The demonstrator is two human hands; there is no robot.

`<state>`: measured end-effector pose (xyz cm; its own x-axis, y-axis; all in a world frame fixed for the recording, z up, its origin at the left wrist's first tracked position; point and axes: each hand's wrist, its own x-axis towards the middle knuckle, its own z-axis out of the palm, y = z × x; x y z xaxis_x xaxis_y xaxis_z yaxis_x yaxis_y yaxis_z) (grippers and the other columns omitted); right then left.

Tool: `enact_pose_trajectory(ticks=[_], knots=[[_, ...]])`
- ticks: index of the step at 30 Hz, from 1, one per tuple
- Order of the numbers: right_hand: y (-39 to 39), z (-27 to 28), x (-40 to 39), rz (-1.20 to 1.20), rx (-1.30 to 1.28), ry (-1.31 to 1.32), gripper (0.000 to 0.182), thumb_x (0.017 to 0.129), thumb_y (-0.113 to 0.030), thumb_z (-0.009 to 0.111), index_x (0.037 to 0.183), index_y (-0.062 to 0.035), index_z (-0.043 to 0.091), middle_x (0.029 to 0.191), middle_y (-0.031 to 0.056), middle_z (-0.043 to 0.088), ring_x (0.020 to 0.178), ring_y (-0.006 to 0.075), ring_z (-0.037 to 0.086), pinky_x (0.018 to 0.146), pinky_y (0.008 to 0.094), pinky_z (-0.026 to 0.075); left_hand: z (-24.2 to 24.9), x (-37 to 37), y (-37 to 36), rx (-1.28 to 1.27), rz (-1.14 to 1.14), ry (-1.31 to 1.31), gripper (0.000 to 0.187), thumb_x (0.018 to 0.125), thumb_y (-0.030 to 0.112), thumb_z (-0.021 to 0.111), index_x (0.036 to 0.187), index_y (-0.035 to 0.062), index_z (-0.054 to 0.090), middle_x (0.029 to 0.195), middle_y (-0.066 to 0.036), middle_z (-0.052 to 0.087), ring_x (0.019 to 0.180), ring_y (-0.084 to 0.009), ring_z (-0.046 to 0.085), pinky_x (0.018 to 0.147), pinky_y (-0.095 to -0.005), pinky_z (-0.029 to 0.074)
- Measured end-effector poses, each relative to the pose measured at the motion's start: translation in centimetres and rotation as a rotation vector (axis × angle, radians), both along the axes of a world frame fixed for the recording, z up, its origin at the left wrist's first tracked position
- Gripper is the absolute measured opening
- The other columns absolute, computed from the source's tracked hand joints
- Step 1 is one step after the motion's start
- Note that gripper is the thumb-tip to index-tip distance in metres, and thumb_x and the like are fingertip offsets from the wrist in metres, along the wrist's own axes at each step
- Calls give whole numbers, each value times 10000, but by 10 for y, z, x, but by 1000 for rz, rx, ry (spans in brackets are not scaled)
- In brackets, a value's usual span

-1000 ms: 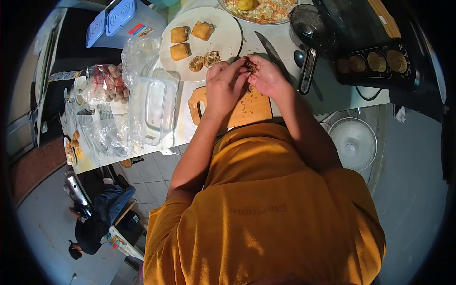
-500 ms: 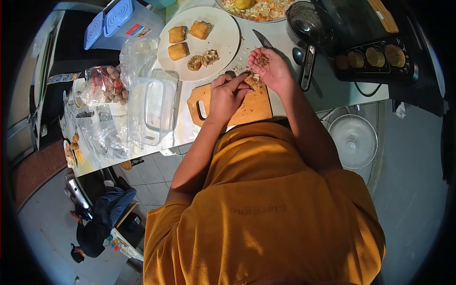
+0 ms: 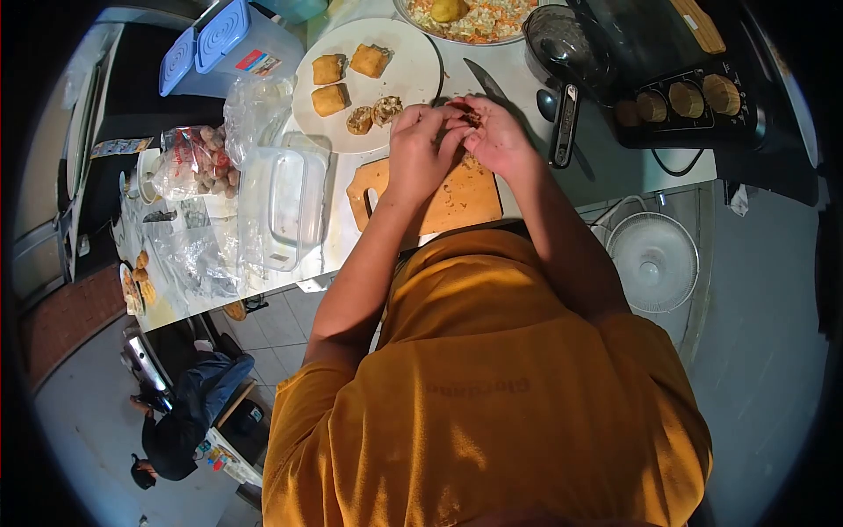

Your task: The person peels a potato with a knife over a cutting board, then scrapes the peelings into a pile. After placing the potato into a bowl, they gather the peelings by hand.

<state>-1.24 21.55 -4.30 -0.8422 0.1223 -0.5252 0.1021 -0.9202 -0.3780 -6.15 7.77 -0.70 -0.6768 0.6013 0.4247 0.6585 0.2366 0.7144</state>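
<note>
My right hand is palm up with curled fingers, cupping brown crumbly food bits. Right against it, my left hand has its fingers bent together at the cupped palm; what they pinch, if anything, is hidden. Both hands are above the near side of a wooden cutting board strewn with crumbs. Beyond my left hand lies a white plate with several golden fried tofu pieces, and an opened, filled one near my fingers. A knife rests past my right hand.
At the top is a bowl of shredded vegetables. A dark pan and black appliance stand right. Left are a clear plastic container, plastic bags and lidded boxes. Another person is at lower left.
My left hand has lifted off the cutting board and moved up to my right palm. My right hand, flat and open before, has curled its fingers around the crumbs.
</note>
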Motion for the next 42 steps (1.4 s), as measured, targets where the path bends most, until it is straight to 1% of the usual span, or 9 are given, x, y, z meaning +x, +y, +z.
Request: enact_pose_trajectory(ticks=[2,6,12,15,20,29,31,37,42], knots=[[0,-2,0,24,-21,30,190,972,-152,449,961,-23,588,900,57,625,844,170,607,776,276,501,1,-2,3,-105,25,165,220,758,113,734,966,68,681,795,-62,669,853,-245,591,769,-375,438],[2,-7,2,12,-59,52,188,971,-157,453,963,-31,593,911,55,628,855,172,609,811,276,499,12,0,3,-144,-21,210,220,779,89,723,997,76,698,853,-66,681,873,-233,578,815,-357,440],[12,1,3,-72,-99,14,159,952,-141,477,938,-18,577,907,76,624,872,214,610,880,337,505,-1,-2,-10,42,111,-71,313,780,98,712,1083,51,647,954,-79,679,897,-253,584,853,-367,436],[16,1,2,-126,-95,6,159,950,-138,479,926,-5,564,923,104,616,887,233,606,912,371,505,-7,5,-20,-188,-68,-37,451,749,147,758,1161,48,604,969,-66,683,938,-271,594,869,-376,438],[16,-5,4,-197,-103,-35,125,925,-111,528,924,1,585,938,112,617,913,237,601,923,360,502,-20,16,-15,-246,-105,-46,633,714,226,795,1274,67,548,960,-51,690,938,-260,585,878,-376,424],[19,-12,6,-248,-36,-41,142,951,-133,478,924,-14,550,916,102,604,883,237,599,913,376,509,-35,27,-16,-255,-34,80,473,732,253,778,1162,99,653,904,-25,706,922,-221,572,860,-364,381],[19,-10,7,-253,-25,-70,142,952,-138,481,924,-16,549,918,100,603,887,235,599,915,375,508,-37,26,-14,-168,-16,94,382,738,198,766,1092,96,666,798,16,701,893,-202,564,835,-354,364],[12,-11,10,-208,-26,-31,163,953,-149,479,924,-13,564,918,95,605,875,228,599,901,370,506,-24,18,-5,-51,46,-34,173,758,129,742,920,100,688,803,-16,694,847,-225,573,813,-364,381],[2,-9,14,-134,-48,-5,174,959,-152,463,934,-25,578,924,72,617,868,203,605,854,337,502,-2,4,6,3,-15,-5,150,785,112,724,926,76,687,846,-39,684,877,-243,585,857,-361,389]])
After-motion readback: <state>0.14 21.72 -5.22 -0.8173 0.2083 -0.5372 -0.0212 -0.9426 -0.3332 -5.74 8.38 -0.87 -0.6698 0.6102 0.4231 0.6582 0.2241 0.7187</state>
